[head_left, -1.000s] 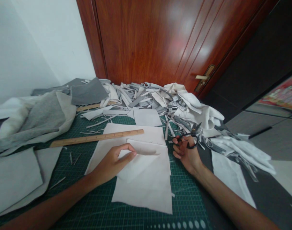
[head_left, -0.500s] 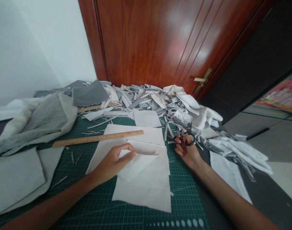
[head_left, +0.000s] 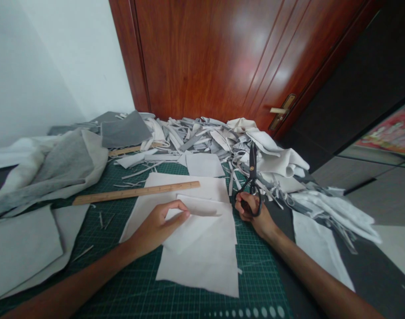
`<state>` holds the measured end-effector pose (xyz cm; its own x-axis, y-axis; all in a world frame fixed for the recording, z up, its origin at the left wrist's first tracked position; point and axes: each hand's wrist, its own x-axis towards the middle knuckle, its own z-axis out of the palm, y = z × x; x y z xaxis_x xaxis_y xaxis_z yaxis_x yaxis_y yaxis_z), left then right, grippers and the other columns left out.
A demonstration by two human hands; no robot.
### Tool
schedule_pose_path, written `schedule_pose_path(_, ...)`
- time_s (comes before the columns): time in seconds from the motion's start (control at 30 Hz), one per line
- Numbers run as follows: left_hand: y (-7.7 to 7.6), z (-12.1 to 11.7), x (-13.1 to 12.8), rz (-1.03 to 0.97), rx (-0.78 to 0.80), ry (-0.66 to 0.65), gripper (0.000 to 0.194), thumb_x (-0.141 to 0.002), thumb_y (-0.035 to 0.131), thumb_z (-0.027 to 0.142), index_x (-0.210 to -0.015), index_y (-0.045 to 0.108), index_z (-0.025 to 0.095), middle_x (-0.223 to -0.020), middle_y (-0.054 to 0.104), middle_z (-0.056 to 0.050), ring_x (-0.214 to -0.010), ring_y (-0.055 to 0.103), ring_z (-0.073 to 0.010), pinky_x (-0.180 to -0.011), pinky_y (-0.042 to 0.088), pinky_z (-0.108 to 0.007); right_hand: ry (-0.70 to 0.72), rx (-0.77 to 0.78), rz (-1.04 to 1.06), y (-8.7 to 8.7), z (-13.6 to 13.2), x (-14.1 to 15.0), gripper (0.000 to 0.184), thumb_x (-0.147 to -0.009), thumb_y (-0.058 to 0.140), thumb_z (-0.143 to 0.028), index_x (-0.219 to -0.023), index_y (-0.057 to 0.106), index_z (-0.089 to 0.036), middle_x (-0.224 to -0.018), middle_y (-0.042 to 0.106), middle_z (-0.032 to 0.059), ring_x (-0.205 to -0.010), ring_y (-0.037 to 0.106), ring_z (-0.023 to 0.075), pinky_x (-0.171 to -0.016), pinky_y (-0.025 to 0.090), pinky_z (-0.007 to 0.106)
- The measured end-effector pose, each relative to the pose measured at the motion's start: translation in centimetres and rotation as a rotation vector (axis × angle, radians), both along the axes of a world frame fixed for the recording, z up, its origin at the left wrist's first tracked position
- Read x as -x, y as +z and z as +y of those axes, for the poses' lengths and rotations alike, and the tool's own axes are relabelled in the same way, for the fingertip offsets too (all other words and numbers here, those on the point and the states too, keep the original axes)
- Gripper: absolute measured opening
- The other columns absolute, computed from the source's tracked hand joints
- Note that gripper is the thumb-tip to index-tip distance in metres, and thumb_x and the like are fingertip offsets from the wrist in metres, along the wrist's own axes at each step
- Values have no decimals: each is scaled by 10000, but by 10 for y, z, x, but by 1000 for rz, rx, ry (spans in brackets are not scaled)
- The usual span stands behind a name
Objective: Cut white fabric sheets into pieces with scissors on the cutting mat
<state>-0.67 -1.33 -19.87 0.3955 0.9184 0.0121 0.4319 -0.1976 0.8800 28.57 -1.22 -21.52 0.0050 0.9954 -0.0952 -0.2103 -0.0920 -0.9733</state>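
My left hand (head_left: 165,221) pinches the edge of a white fabric piece (head_left: 192,232) between thumb and fingers, lifting and folding it slightly. Beneath lie more white fabric pieces (head_left: 202,274), overlapping on a green cutting mat (head_left: 122,283). Just right of the fabric, my right hand (head_left: 252,210) is closed around the handles of black scissors (head_left: 252,173). Their blades point up and away toward the scrap pile, looking closed together. A wooden ruler (head_left: 136,192) rests across the upper part of the fabric, apart from both hands.
Heaped grey and white fabric scraps (head_left: 192,137) line the back of the table, before a wooden door (head_left: 202,57). Crumpled grey-white cloth (head_left: 63,159) and flat pale pieces (head_left: 23,248) lie at left. More white cloth (head_left: 338,212) lies at right.
The scissors have swung upright in my right hand, their blades now in plain sight. That hand has shifted slightly left and nearer to me. The left hand keeps its pinch.
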Motion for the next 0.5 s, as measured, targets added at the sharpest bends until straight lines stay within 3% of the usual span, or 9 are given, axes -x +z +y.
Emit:
schedule_pose_path(0.17,-2,1,1,-1,-5,-1,314,-963,559,499,-896,684,219,-905,715,7,-872,646,-226,-817,449,-309,36,8,0,0,-4,4,373,-780,671,-560,-778,527,-216,-571,442,-69,-442,285,77,-388,250,213)
schedule_pose_path(0.37,-1,1,1,1,6,-15,331,-969,542,516,-901,687,226,-901,720,5,-875,653,-234,-837,457,-320,1,91,190,26,3,-25,293,-746,579,-491,-870,526,-231,-744,502,-42,-458,259,80,-391,287,232)
schedule_pose_path(0.5,0,1,1,-16,15,0,323,-953,546,509,-909,692,224,-939,736,-11,-916,662,-251,-871,463,-332,41,208,167,31,-29,-55,344,-778,564,-540,-890,566,-215,-726,480,-48,-429,221,61,-384,275,235)
